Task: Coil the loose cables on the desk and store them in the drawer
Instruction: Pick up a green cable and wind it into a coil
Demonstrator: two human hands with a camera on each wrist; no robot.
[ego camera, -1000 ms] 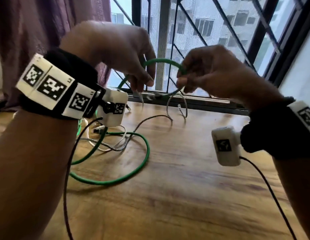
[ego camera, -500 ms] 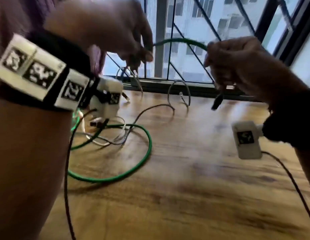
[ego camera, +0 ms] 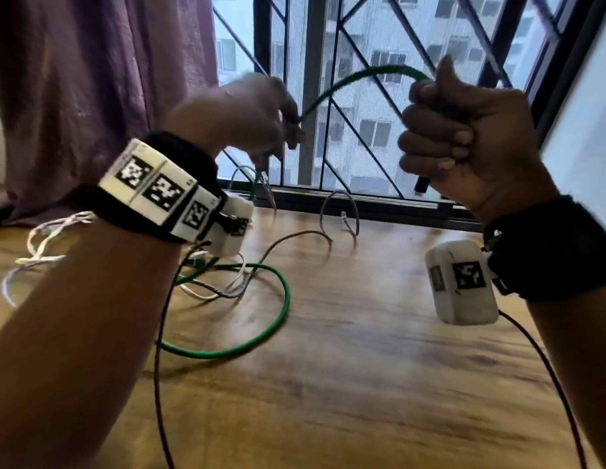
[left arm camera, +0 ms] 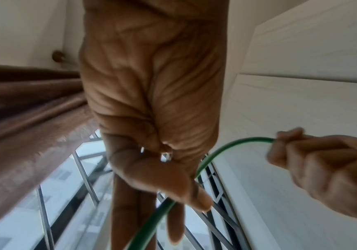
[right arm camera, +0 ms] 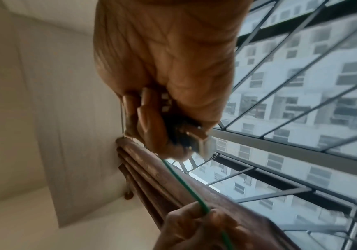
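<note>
A green cable [ego camera: 359,77] arcs in the air between my two raised hands. My left hand [ego camera: 289,128] pinches it between thumb and fingers, and in the left wrist view the green cable [left arm camera: 150,225] runs down past the thumb. My right hand [ego camera: 440,137] is a fist gripping the cable's end, with the black plug [ego camera: 421,186] sticking out below. In the right wrist view the curled fingers [right arm camera: 150,118] hold that plug [right arm camera: 181,133]. The rest of the green cable lies as a wide loop [ego camera: 278,319] on the wooden desk [ego camera: 379,367]. No drawer is in view.
Other loose cables lie on the desk: a grey one [ego camera: 339,211] arching by the window, a white and grey tangle [ego camera: 223,289] inside the green loop, and a white one [ego camera: 41,238] at far left. A purple curtain [ego camera: 91,79] and a window grille [ego camera: 349,123] stand behind.
Both hands have risen and moved apart, so the green stretch between them is longer. My right hand has swung to the right and closed into a fist around the plug end.
</note>
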